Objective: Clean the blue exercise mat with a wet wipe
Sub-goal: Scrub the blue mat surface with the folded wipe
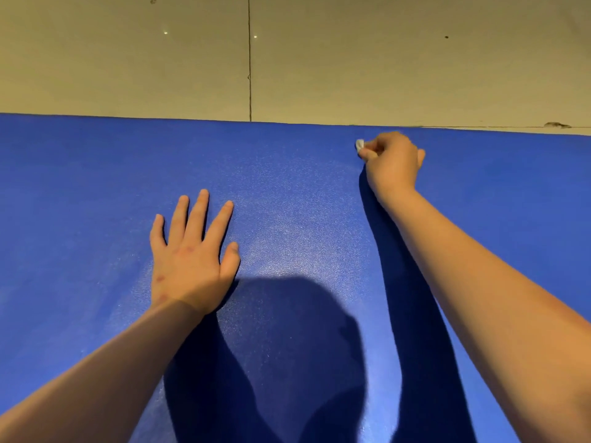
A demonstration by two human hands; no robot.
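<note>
Your left hand [192,254] lies flat on the mat [80,203], palm down, fingers [198,212] straight and spread apart, thumb out to the side. Your right hand [393,164] reaches to the far edge of the mat, fingers curled tight around a small balled wipe [360,144]; only a pale corner shows past your knuckles, touching the mat. The mat fills the lower view, its far edge meeting the beige floor [351,59]. Shadows of your arms and head fall across it.
</note>
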